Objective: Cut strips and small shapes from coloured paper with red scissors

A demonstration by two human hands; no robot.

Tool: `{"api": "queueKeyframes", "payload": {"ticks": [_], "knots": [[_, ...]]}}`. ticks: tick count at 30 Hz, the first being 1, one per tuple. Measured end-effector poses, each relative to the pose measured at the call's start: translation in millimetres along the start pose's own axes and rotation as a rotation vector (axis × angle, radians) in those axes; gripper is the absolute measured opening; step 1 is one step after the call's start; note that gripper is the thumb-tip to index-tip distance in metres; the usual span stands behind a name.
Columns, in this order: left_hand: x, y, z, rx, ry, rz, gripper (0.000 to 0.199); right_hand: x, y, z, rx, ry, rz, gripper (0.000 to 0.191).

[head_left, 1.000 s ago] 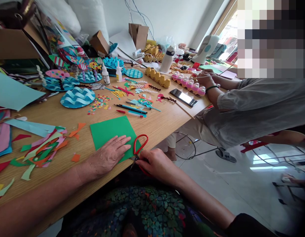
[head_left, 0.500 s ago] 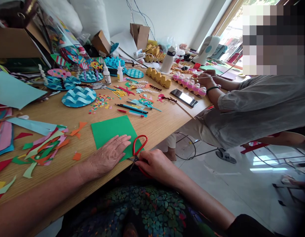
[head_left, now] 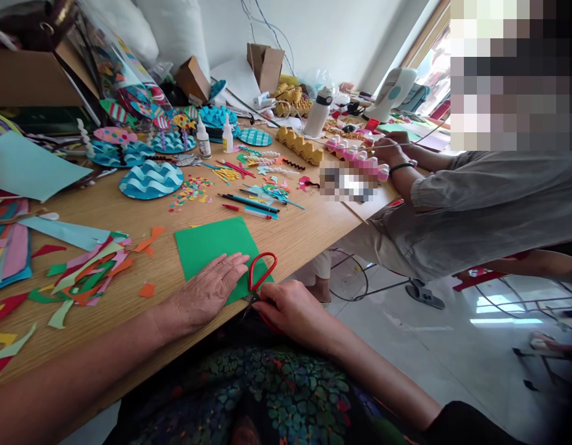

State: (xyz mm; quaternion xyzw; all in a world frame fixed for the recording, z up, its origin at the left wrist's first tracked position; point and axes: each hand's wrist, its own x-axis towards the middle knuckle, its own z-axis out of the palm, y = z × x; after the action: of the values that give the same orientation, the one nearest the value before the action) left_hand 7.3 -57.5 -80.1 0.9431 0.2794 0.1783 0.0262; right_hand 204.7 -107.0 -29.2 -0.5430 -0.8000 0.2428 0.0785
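Note:
A square sheet of green paper (head_left: 212, 244) lies flat at the table's front edge. My left hand (head_left: 209, 287) rests on its lower part with the fingers stretched out, covering one corner. Just beyond the table edge, my right hand (head_left: 293, 312) is closed round a pair of red-handled scissors (head_left: 252, 278). One red handle loop sticks up over the paper's right side, and the dark blades point down toward my lap. My fingers hide the other loop in part.
Colourful paper scraps (head_left: 89, 272) lie on the left. Behind the green sheet are pens (head_left: 249, 204), confetti dots (head_left: 193, 191), a blue wavy disc (head_left: 151, 180) and glue bottles (head_left: 227, 134). At right, a person in grey (head_left: 494, 198) handles a pink egg carton (head_left: 355, 157).
The view has shifted slightly, moving the table things a little to the right. My hands, the green paper and the scissors keep nearly the same positions.

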Motion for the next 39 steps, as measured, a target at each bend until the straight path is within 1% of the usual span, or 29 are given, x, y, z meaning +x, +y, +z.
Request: {"api": "queueKeyframes", "payload": {"ticks": [3,7,10,13,18,23,29,33,39], "knots": [[0.2,-2.0,-1.6,-0.046,-0.007,-0.012,0.036,-0.5,1.5,0.0,0.012,-0.010,-0.001,0.019],[-4.9,-14.8,-12.7,-0.146,-0.081,0.030,0.036,0.3,2.8,-0.4,0.045,-0.003,0.002,0.018],[-11.4,-25.1,-19.9,-0.151,-0.136,0.051,0.037,1.7,3.1,-0.9,0.056,-0.003,0.004,0.018],[-15.7,-29.4,-21.1,-0.142,-0.148,0.066,0.040,3.5,3.2,-0.7,0.063,-0.013,-0.008,0.018],[-16.5,-28.9,-19.2,-0.144,-0.161,0.072,0.043,3.1,4.0,-0.4,0.083,-0.015,-0.034,0.018],[-16.1,-28.2,-18.9,-0.141,-0.158,0.077,0.044,1.6,3.3,-2.6,0.089,-0.032,-0.021,0.017],[-17.4,-25.7,-13.4,-0.112,-0.142,0.045,0.043,5.9,-0.2,1.7,0.070,-0.016,-0.035,0.016],[-18.8,-25.8,-10.0,-0.112,-0.129,0.037,0.043,4.0,0.3,2.4,0.065,-0.019,-0.057,0.016],[-17.9,-23.7,-8.8,-0.091,-0.129,0.022,0.045,3.5,-1.8,3.0,0.086,-0.021,-0.034,0.012]]}}
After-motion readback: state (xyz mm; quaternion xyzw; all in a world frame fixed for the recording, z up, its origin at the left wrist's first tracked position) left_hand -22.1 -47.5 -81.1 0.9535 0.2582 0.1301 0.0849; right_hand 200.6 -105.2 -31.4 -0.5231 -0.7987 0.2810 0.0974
